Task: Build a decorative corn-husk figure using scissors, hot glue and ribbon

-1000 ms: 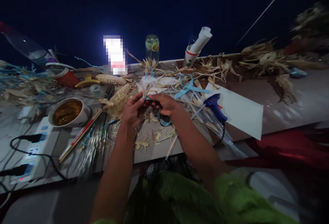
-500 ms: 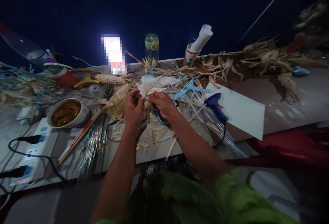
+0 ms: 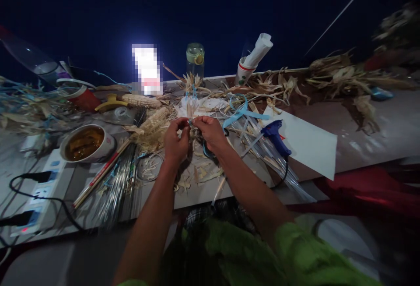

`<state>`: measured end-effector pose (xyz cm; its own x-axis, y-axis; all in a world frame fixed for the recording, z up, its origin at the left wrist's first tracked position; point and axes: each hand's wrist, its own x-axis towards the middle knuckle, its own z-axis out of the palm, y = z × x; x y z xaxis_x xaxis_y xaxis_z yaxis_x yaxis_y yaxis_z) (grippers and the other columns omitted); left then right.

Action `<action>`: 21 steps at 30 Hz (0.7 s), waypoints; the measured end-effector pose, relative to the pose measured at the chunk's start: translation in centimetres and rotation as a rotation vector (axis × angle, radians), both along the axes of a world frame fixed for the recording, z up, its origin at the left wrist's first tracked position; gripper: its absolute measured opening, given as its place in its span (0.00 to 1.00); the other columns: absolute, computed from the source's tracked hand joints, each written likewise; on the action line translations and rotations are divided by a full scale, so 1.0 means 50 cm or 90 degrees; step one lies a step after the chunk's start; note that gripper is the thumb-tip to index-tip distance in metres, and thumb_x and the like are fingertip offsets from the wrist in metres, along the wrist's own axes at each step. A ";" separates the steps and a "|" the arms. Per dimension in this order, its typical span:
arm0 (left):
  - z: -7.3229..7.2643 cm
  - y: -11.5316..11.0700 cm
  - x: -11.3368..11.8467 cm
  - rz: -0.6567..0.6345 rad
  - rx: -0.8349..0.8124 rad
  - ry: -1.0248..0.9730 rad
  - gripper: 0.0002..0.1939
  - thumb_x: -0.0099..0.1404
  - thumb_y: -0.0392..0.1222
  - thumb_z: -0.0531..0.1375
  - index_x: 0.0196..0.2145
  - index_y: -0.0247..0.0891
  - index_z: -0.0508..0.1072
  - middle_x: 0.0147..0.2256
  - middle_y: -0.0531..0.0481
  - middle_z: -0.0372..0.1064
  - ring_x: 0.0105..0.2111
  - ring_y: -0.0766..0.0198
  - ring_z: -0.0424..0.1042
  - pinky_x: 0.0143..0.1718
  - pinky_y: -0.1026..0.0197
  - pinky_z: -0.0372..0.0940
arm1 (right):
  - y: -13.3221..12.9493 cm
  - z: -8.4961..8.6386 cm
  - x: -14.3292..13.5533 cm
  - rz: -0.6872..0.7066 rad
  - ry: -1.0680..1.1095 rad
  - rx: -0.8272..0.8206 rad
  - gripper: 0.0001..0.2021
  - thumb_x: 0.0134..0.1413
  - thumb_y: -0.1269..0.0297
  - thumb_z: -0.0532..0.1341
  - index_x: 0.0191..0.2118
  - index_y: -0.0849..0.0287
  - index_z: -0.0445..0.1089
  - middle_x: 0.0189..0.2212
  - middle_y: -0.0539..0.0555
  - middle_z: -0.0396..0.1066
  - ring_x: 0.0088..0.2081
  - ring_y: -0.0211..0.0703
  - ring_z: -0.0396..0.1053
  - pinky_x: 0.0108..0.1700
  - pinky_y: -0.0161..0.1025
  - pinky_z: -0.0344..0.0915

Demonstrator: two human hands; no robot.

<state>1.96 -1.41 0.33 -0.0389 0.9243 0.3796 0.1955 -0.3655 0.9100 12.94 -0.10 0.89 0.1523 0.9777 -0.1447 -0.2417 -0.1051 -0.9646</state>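
Note:
In the head view my left hand point(image 3: 177, 139) and my right hand point(image 3: 210, 132) meet near the middle of the table, fingertips almost touching. Both are closed in a pinch on the lower end of a small corn husk bundle point(image 3: 191, 110), pale and flaring upward. A speck of blue shows at the pinched base; my fingers hide the rest. Just behind it stands another husk tuft with blue ties point(image 3: 193, 86). Corn cobs point(image 3: 155, 119) with dry silk lie left of my left hand. A light blue ribbon point(image 3: 238, 115) curls right of my right hand.
A blue glue gun point(image 3: 277, 137) rests beside a white board point(image 3: 305, 141) and clear sticks. To the left are a bowl of brown liquid point(image 3: 85, 143), a power strip point(image 3: 49, 189) and thin wires point(image 3: 120, 185). A bottle point(image 3: 195, 60) and a paper cup point(image 3: 244, 69) stand behind.
Both hands have shifted slightly right, and the husk bundle is now more upright and narrower to my view. My fingers have drawn closer together at its base.

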 end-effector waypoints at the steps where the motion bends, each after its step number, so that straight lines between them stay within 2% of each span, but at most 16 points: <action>1: 0.001 0.000 0.001 -0.001 -0.018 -0.030 0.10 0.57 0.42 0.56 0.37 0.37 0.69 0.33 0.48 0.67 0.33 0.65 0.66 0.40 0.61 0.61 | 0.000 0.000 0.002 0.001 -0.016 0.013 0.10 0.35 0.60 0.62 0.22 0.61 0.66 0.19 0.45 0.63 0.24 0.30 0.57 0.30 0.31 0.55; 4: 0.001 0.006 0.001 -0.016 -0.106 -0.184 0.12 0.57 0.45 0.57 0.37 0.38 0.69 0.30 0.51 0.67 0.29 0.68 0.67 0.37 0.62 0.63 | 0.000 0.000 0.005 0.008 -0.052 0.032 0.09 0.37 0.60 0.62 0.23 0.62 0.67 0.19 0.45 0.62 0.23 0.30 0.55 0.29 0.31 0.54; 9: 0.000 0.019 -0.005 -0.112 -0.301 -0.405 0.13 0.51 0.44 0.64 0.34 0.38 0.69 0.25 0.55 0.66 0.23 0.73 0.65 0.31 0.65 0.64 | -0.001 0.005 0.006 0.051 -0.046 0.012 0.08 0.38 0.61 0.60 0.25 0.61 0.67 0.17 0.44 0.60 0.20 0.29 0.53 0.25 0.30 0.51; 12: 0.002 0.020 -0.011 -0.144 -0.390 -0.445 0.14 0.48 0.42 0.66 0.33 0.38 0.70 0.25 0.55 0.67 0.22 0.73 0.65 0.30 0.64 0.64 | -0.001 0.005 0.004 0.087 -0.061 0.010 0.09 0.38 0.60 0.60 0.25 0.61 0.67 0.18 0.44 0.62 0.22 0.30 0.56 0.27 0.30 0.54; 15: 0.002 0.020 -0.017 -0.176 -0.436 -0.450 0.15 0.46 0.41 0.67 0.33 0.37 0.70 0.26 0.53 0.69 0.22 0.71 0.66 0.29 0.63 0.64 | 0.000 0.002 0.006 0.106 -0.101 0.017 0.10 0.37 0.59 0.61 0.25 0.61 0.68 0.19 0.45 0.64 0.23 0.31 0.58 0.28 0.31 0.56; 21: -0.001 0.024 -0.019 -0.149 -0.428 -0.457 0.14 0.44 0.38 0.67 0.30 0.37 0.70 0.23 0.56 0.68 0.21 0.71 0.66 0.29 0.63 0.64 | 0.002 0.008 0.010 0.104 -0.272 0.044 0.08 0.40 0.63 0.58 0.26 0.61 0.70 0.21 0.48 0.68 0.25 0.34 0.62 0.31 0.33 0.58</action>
<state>1.03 -0.24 0.27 0.1557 0.9516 -0.2650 -0.4895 0.3073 0.8161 13.45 0.01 1.28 0.0273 0.9990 -0.0359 0.1927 -0.0405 -0.9804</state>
